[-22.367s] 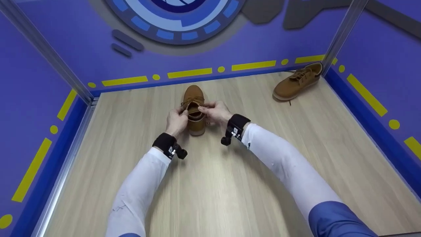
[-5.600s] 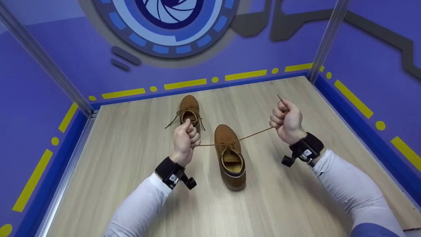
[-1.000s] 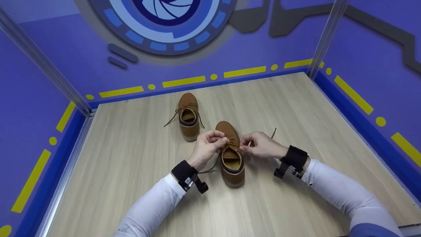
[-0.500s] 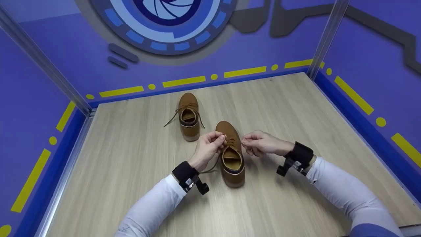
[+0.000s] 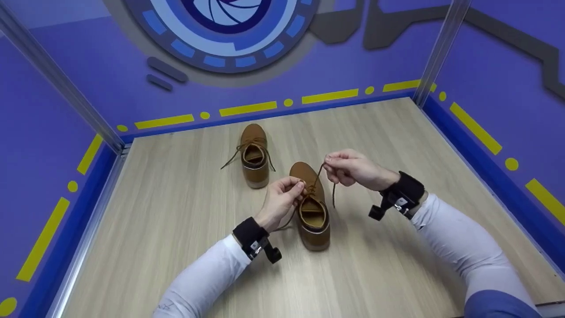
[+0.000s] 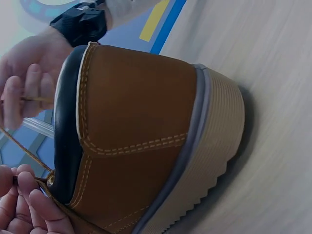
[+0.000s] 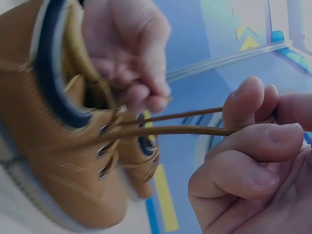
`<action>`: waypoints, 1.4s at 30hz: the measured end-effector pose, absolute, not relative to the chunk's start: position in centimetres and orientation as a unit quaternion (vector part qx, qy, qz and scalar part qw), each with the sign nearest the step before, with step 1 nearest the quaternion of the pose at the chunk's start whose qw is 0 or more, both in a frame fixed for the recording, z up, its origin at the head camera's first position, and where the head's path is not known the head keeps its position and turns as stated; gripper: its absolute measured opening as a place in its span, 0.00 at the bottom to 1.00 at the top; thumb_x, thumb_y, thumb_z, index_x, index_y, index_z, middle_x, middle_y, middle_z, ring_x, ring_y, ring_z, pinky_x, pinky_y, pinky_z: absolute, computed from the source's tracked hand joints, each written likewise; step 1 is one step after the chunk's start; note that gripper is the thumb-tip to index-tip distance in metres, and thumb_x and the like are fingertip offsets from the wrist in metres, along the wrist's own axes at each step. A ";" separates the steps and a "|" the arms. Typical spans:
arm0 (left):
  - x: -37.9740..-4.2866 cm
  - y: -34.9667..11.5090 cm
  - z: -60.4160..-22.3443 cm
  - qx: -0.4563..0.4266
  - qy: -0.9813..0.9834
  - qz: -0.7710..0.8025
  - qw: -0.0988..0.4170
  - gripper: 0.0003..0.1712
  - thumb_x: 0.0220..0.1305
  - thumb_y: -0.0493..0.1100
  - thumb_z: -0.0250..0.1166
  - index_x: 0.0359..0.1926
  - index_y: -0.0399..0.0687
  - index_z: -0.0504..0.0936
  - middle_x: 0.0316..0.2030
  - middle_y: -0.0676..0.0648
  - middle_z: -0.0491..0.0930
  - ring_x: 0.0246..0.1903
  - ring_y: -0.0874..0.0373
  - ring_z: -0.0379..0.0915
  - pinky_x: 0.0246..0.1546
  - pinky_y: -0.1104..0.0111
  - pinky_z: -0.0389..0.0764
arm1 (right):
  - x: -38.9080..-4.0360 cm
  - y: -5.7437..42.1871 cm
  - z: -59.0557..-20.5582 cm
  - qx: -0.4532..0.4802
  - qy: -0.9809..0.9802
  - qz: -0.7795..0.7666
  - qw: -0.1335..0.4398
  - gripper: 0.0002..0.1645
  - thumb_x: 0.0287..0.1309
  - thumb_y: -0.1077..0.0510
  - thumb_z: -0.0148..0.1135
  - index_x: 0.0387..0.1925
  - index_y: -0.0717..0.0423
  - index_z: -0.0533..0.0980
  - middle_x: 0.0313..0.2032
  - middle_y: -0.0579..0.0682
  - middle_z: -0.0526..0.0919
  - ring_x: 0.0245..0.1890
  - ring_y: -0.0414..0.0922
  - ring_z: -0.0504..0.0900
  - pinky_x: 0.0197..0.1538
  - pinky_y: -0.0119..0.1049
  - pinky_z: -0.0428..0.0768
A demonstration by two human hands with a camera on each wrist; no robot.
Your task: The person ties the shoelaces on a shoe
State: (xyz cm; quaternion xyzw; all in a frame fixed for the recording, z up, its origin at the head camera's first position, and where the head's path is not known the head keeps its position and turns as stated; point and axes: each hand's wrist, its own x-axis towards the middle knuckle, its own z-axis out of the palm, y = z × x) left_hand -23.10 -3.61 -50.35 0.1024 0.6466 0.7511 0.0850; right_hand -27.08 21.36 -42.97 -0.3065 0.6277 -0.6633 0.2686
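A brown shoe (image 5: 317, 240) stands upright between my hands, toe pointing away from me. Beside its eyelets, my left hand (image 5: 279, 201) pinches a lace between thumb and index finger, and a lace end trails below. My right hand (image 5: 355, 168) is raised to the right of the toe and pinches the other shoelace (image 5: 334, 194). That lace runs up from the eyelets to the fingertips, and its loose end hangs down. In the right wrist view, two lace strands (image 7: 180, 130) run from the shoe to the curled fingers.
A matching brown shoe (image 5: 257, 176) stands farther back on the left, its laces (image 5: 229, 161) tied and trailing at both sides. Blue-purple panels (image 5: 247, 95) with yellow markings enclose the wooden tabletop (image 5: 154, 185) at the back and sides.
Within the last second, my right hand rose from beside the eyelets, drawing its lace up. Earlier, both hands pulled the laces wide; before that they worked on the other shoe, this one lying back right.
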 end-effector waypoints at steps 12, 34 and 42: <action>-22.6 -3.6 -50.3 0.114 0.633 0.759 0.099 0.10 0.76 0.37 0.65 0.44 0.30 0.81 0.34 0.45 0.87 0.29 0.58 0.76 0.30 0.71 0.76 | -26.9 19.7 -38.8 -0.315 0.619 -0.689 0.206 0.22 0.82 0.51 0.51 0.33 0.63 0.73 0.23 0.48 0.77 0.13 0.40 0.53 0.18 0.36 0.48; -21.2 -3.2 -48.2 0.173 0.672 0.719 0.041 0.10 0.75 0.28 0.62 0.46 0.18 0.82 0.41 0.19 0.84 0.32 0.32 0.77 0.31 0.67 0.80 | -29.1 13.2 -33.7 -0.319 0.629 -0.705 0.069 0.22 0.76 0.53 0.62 0.31 0.68 0.80 0.24 0.51 0.82 0.13 0.39 0.56 0.20 0.31 0.51; -20.9 -3.0 -47.8 0.189 0.679 0.710 0.011 0.09 0.74 0.27 0.62 0.46 0.19 0.84 0.38 0.21 0.84 0.32 0.25 0.74 0.27 0.67 0.79 | -29.6 11.0 -34.6 -0.338 0.713 -0.607 0.098 0.17 0.78 0.56 0.60 0.37 0.65 0.86 0.33 0.51 0.89 0.30 0.51 0.80 0.32 0.30 0.73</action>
